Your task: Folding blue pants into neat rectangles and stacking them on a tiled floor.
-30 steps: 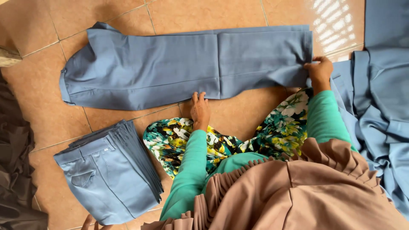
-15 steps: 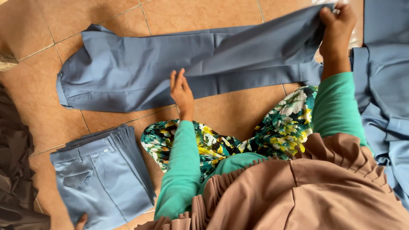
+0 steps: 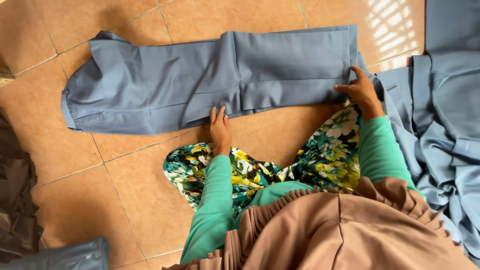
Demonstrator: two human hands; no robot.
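Observation:
A pair of blue-grey trousers [image 3: 200,80] lies flat and lengthwise on the tan tiled floor, waist at the left, leg hems at the right. My left hand [image 3: 220,129] rests with fingers apart on the near edge of the trousers at about their middle. My right hand [image 3: 359,89] is at the hem end on the right, fingers and thumb closed on the lower corner of the fabric. Both arms wear green sleeves. A floral garment [image 3: 250,170] covers my legs below the trousers.
A heap of more blue-grey cloth [image 3: 440,120] lies at the right, touching the trouser hems. Dark cloth [image 3: 15,200] is piled at the left edge. A corner of folded blue trousers [image 3: 75,252] shows at the bottom left. Brown pleated fabric [image 3: 340,230] fills the foreground.
My right hand lifted the hem end, then brought it back down flat on the floor. My left hand rose briefly and settled again on the near edge. The view shifted, so the folded pile slid down-left.

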